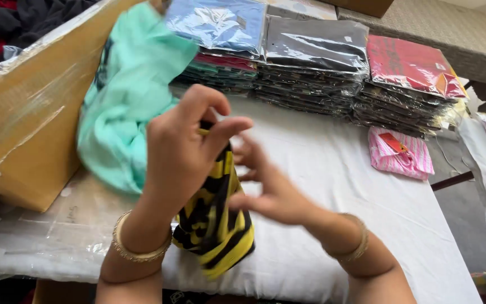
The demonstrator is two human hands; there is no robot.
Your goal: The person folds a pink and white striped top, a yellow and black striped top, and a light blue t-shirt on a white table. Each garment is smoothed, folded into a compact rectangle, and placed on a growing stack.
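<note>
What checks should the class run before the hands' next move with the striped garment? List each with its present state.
1. Left hand pinches the striped garment at its top: ok.
2. Right hand grips the garment: not ok, fingers spread beside it.
3. Garment flat on the table: not ok, it hangs bunched.
4. Bare table space to the right: ok.
5. Green cloth apart from the garment: cannot tell, the left hand hides the gap.

One head-worn view looks steeply down, close over the hands, facing across the table
</note>
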